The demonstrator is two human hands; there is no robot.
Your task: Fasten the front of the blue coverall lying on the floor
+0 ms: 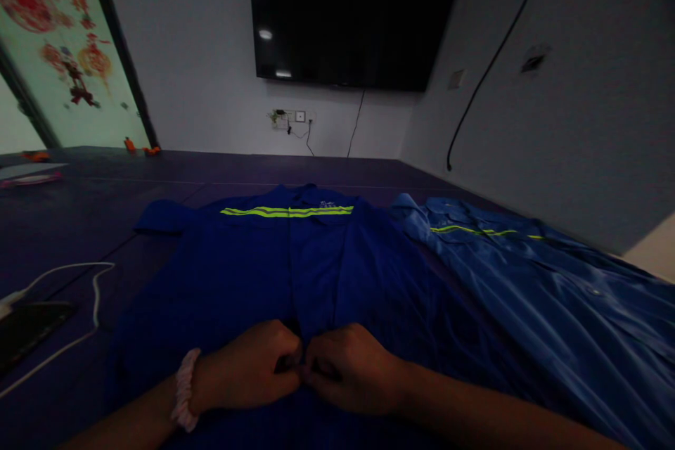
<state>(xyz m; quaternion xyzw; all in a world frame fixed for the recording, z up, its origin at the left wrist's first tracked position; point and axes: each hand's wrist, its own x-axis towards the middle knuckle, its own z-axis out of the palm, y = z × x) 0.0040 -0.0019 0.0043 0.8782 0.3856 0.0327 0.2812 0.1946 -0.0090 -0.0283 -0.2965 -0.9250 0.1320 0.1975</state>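
Observation:
A dark blue work jacket [237, 274] lies spread front side up before me, its collar pointing away and a yellow-green reflective stripe across the chest. Over its front opening, low down, my left hand [258, 363] and my right hand [353, 369] meet with their fingertips pinched together. Both sets of fingers are closed on the jacket's front edge; the exact spot between them is dark and partly hidden. A pink scrunchie [185, 390] circles my left wrist.
To the right lies a lighter blue work garment [517, 274] with a thin reflective stripe. At the left are a dark phone-like device [31, 327] and a white cable [68, 266]. A wall-mounted television [353, 14] hangs beyond the purple floor [221, 167].

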